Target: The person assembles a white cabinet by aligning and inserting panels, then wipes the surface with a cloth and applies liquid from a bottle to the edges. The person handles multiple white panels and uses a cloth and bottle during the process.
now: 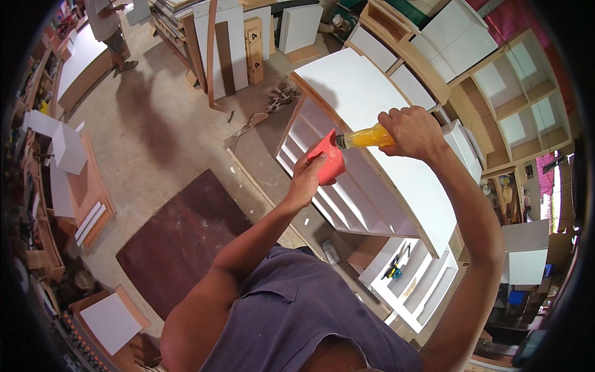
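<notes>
My left hand is wrapped round a red cup, held tilted in front of the white cabinet. In my right hand is a clear bottle with yellow contents. It lies nearly level, and its dark neck meets the cup's rim. Whether anything flows out cannot be made out. Both hands are above the cabinet's near edge, where its open white compartments face me.
A dark red-brown board lies on the floor at left. Below the cabinet stands a white slatted frame with a tool on it. Leaning panels and shelf units line the back and right. Another person stands far left.
</notes>
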`<state>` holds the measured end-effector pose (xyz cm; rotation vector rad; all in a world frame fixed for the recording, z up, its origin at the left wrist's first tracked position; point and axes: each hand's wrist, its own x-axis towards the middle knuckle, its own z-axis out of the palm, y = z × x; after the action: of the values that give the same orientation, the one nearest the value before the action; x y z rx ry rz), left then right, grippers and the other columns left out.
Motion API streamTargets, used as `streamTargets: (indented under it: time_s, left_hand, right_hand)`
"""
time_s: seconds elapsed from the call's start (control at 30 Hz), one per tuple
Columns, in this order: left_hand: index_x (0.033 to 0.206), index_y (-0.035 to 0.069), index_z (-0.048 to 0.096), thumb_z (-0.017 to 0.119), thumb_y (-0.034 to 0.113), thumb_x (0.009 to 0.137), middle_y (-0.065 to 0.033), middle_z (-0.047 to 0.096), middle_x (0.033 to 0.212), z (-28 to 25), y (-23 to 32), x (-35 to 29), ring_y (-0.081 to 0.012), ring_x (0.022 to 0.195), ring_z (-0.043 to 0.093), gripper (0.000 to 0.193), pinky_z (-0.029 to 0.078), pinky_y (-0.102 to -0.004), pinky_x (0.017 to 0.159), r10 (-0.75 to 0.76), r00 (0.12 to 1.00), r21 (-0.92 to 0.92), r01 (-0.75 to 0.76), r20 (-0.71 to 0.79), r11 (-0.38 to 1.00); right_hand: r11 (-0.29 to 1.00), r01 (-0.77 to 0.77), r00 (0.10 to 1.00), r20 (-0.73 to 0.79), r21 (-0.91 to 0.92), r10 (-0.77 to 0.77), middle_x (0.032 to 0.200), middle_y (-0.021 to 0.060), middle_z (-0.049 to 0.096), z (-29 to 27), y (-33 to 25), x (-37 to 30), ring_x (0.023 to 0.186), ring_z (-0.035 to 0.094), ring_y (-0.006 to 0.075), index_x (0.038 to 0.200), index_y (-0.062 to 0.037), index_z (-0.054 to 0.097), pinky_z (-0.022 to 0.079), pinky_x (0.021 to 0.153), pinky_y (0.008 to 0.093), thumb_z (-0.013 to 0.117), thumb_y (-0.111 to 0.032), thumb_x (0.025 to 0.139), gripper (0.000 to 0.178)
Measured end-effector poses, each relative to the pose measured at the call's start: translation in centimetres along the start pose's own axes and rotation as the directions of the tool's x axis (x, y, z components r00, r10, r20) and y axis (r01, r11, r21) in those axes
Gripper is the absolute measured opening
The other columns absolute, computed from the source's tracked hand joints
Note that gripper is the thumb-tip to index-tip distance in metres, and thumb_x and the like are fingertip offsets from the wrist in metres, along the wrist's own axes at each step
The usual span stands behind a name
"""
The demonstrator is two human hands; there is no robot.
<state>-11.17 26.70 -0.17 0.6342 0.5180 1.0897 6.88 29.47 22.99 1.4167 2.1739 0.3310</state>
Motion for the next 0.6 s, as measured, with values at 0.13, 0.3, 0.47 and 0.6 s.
streamTargets:
  time_s: [0.13, 0.3, 0.47, 0.6]
  left_hand:
    - [0.132, 0.002, 0.056, 0.057, 0.024, 0.100, -0.0088, 0.066, 0.114, -0.3, 0.5, 0.8, -0.0191, 0.097, 0.069, 0.039, 0.063, -0.0367, 0.072, 0.010, 1.000, 0.016, -0.011, 0.016, 1.000]
    - [0.140, 0.006, 0.053, 0.055, 0.033, 0.101, -0.0058, 0.065, 0.112, -0.1, 1.1, 1.5, -0.0149, 0.096, 0.066, 0.047, 0.060, -0.0312, 0.071, 0.027, 0.999, 0.054, -0.030, 0.042, 0.998]
    - [0.141, 0.005, 0.052, 0.054, 0.033, 0.102, -0.0064, 0.065, 0.112, -0.6, 1.5, 2.0, -0.0143, 0.095, 0.066, 0.048, 0.060, -0.0305, 0.072, 0.045, 0.997, 0.091, -0.051, 0.070, 0.995]
    - [0.136, 0.003, 0.054, 0.058, 0.024, 0.100, -0.0079, 0.065, 0.118, -1.0, 1.9, 2.2, -0.0177, 0.099, 0.068, 0.042, 0.063, -0.0336, 0.075, 0.056, 0.995, 0.070, -0.061, 0.081, 0.996]
  right_hand:
    - [1.000, -0.004, 0.999, -0.045, 0.018, 0.005, 0.085, 0.0073, 0.069, 0.5, 0.4, 0.2, 0.077, 0.069, 0.0256, 0.102, -0.0108, 0.063, 0.055, 0.069, 0.0383, 0.083, -0.040, 0.074, 0.045]
    - [1.000, -0.026, 0.998, -0.053, 0.010, 0.027, 0.083, 0.0070, 0.069, 0.3, 0.6, 0.7, 0.075, 0.069, 0.0243, 0.102, -0.0104, 0.062, 0.056, 0.069, 0.0373, 0.084, -0.042, 0.073, 0.048]
    - [0.998, -0.057, 0.997, -0.050, 0.019, 0.058, 0.084, 0.0072, 0.069, 0.6, 0.3, 0.9, 0.075, 0.070, 0.0240, 0.102, -0.0094, 0.062, 0.056, 0.069, 0.0370, 0.083, -0.045, 0.074, 0.050]
    - [0.998, -0.042, 0.989, -0.142, 0.047, 0.049, 0.077, 0.0064, 0.067, 1.5, 0.4, 0.9, 0.066, 0.067, 0.0246, 0.096, -0.0084, 0.061, 0.055, 0.065, 0.0370, 0.086, -0.043, 0.070, 0.050]
